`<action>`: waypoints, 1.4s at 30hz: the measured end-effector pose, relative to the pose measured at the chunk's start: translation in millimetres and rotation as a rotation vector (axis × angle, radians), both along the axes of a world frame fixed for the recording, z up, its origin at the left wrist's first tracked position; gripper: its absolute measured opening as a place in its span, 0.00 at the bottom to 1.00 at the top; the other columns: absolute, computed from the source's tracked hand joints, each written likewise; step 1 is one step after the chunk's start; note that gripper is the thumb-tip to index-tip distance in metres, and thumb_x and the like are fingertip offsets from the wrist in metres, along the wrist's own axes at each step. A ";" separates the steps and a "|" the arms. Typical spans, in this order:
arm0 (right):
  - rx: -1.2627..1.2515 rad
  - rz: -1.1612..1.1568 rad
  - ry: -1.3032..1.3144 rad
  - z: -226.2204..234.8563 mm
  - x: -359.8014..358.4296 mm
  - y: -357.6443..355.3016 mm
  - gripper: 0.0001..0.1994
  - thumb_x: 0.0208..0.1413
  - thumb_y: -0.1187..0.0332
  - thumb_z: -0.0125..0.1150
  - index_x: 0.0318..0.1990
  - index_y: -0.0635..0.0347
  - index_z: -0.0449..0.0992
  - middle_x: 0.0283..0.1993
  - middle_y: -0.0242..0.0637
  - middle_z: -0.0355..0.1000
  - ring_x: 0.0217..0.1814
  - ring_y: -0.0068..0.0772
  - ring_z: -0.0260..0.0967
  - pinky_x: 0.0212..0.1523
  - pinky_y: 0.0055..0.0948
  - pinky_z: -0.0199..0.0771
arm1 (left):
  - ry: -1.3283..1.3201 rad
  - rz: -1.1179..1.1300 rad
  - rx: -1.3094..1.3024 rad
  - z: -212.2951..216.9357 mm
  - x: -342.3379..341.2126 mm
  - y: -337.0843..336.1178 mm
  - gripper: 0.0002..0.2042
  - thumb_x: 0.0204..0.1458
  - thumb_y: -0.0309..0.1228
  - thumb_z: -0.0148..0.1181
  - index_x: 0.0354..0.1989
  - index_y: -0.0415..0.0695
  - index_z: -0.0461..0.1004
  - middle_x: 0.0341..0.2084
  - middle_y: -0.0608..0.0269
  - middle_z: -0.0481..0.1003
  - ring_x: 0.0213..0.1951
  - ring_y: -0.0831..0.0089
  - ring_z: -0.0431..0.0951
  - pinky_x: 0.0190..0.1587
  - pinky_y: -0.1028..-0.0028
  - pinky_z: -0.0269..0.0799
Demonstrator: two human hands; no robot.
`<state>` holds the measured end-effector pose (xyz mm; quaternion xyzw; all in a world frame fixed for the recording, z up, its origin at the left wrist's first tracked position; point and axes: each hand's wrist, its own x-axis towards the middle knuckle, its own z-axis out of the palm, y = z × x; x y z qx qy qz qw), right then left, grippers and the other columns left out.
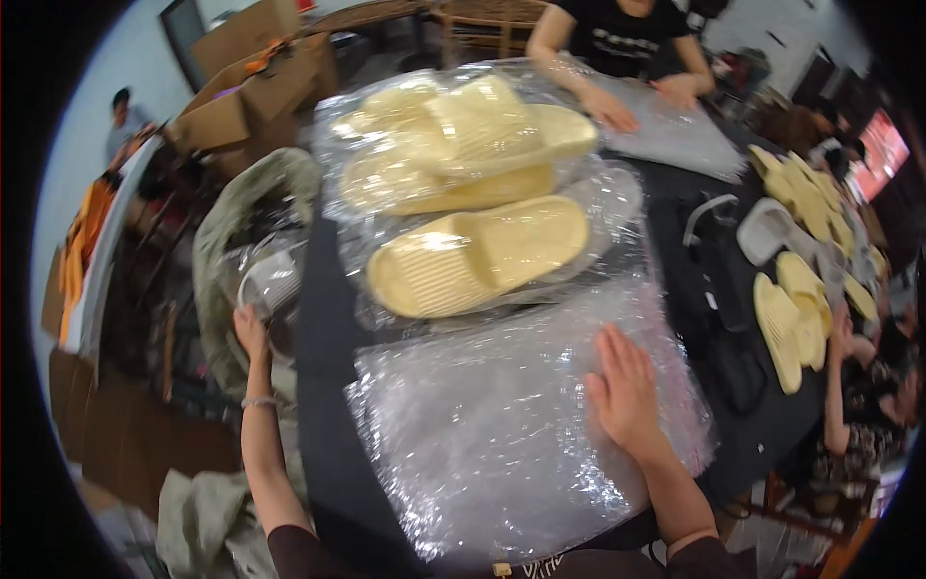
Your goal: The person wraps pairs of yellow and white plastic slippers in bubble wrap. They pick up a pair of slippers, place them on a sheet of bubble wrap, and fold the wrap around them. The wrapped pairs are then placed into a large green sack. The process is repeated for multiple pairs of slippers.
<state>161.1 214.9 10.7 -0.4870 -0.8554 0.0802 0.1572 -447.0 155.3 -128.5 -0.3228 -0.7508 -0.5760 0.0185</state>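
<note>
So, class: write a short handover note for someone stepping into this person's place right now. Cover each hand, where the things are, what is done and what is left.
Left hand: reaching off the table's left edge into a sack of clear bags.
Right hand: flat, open, pressing on the stack of clear bags on the black table.
Done: yellow slippers in bags are piled just beyond the stack.
Left: loose yellow slippers lie unbagged at the right.

Crinkled, glossy clear plastic bags (pixel 502 425) on a matt black tabletop (pixel 323 386); pale yellow slippers (pixel 477 256) of smooth, ribbed foam-like plastic; brown cardboard boxes (pixel 251 92).
</note>
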 end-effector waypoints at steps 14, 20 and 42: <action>0.058 0.023 0.015 -12.9 9.7 -4.4 0.27 0.59 0.60 0.47 0.63 0.63 0.57 0.69 0.44 0.51 0.70 0.44 0.47 0.68 0.49 0.42 | -0.238 0.086 0.465 295.3 6.3 -82.4 0.11 0.57 0.36 0.49 0.42 0.41 0.69 0.33 0.63 0.73 0.31 0.72 0.74 0.29 0.72 0.73; 0.116 0.020 0.058 -19.9 13.2 -2.9 0.27 0.58 0.58 0.48 0.62 0.64 0.60 0.68 0.44 0.53 0.70 0.43 0.49 0.67 0.49 0.45 | -0.688 -0.168 0.631 352.7 70.5 -17.1 0.13 0.54 0.32 0.49 0.42 0.35 0.67 0.32 0.54 0.73 0.29 0.65 0.76 0.30 0.71 0.78; 0.149 -0.160 0.054 -35.7 40.4 -2.5 0.27 0.62 0.55 0.41 0.63 0.65 0.58 0.69 0.41 0.52 0.69 0.37 0.49 0.67 0.42 0.46 | -0.868 -0.424 0.425 207.6 228.6 251.1 0.26 0.53 0.44 0.60 0.53 0.38 0.64 0.33 0.62 0.68 0.33 0.72 0.70 0.40 0.72 0.70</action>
